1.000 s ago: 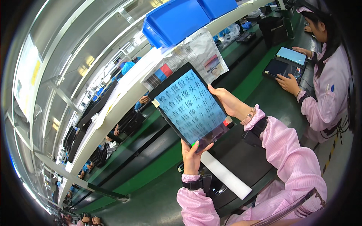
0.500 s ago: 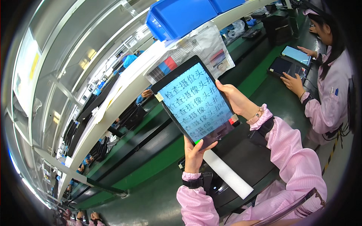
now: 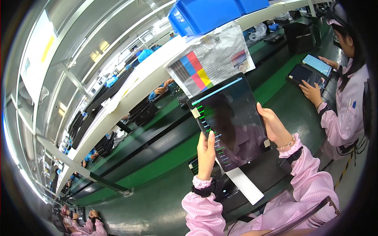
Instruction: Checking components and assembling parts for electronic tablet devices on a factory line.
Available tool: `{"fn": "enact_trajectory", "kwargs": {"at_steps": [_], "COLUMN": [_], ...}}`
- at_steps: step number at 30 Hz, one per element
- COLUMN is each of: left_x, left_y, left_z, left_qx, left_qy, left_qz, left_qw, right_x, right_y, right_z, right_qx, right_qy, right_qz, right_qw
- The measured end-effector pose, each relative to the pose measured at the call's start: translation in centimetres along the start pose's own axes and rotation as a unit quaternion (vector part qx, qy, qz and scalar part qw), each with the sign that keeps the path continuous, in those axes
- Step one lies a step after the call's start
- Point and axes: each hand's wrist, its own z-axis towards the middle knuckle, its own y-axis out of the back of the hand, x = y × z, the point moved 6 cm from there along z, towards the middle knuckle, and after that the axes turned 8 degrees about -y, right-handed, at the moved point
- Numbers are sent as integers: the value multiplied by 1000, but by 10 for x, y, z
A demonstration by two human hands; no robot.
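Note:
A black tablet (image 3: 232, 126) is held up between my two hands, tilted, with its screen toward me. Its dark screen shows a list of small green and white lines at the left side and a blue bar along the top. My left hand (image 3: 205, 155) grips the lower left edge, thumb over the list. On the right edge, my right hand (image 3: 275, 126) is closed, thumb along the side and other fingers hidden behind. Pale tape pieces sit on the tablet's rim. Below it, a white foam strip (image 3: 248, 188) lies across dark devices, mostly covered.
Blue plastic bins (image 3: 204, 17) stand on a pale shelf (image 3: 118, 114) above the green bench (image 3: 157, 192). A printed sheet with colour blocks (image 3: 216, 59) hangs from the shelf. At right, a co-worker's hands (image 3: 312, 93) handle two tablets (image 3: 317, 65).
The tablet screen went from a light blue page of handwriting-like characters to a dark list. The tablet moved right and slightly down; my left thumb shifted up from the bottom corner onto the list.

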Motion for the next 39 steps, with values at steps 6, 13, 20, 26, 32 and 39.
{"fn": "enact_trajectory", "kwargs": {"at_steps": [6, 13, 20, 26, 32, 39], "left_x": [-17, -27, -3, -7, -9, -7], "left_y": [-2, -8, 4, -11, -11, -8], "left_z": [-15, -28, -92, -137, -152, -157], "left_qx": [-45, -56, 63, 128, 111, 96], "left_qy": [-3, 34, 35, 60, 100, 106], "left_qz": [38, 38, 202, 199, 203, 202], "left_qw": [998, 997, 977, 970, 968, 969], "right_x": [3, 3, 23, 37, 36, 28], "right_y": [-5, -4, -20, -24, -29, -25], "right_z": [-26, -42, -65, -78, -87, -83], "right_qx": [15, 10, 16, 13, 28, 34], "right_qy": [15, 12, 39, 82, 85, 56], "right_qz": [-34, -36, -70, -61, -87, -44], "right_qw": [999, 999, 997, 995, 992, 997]}}
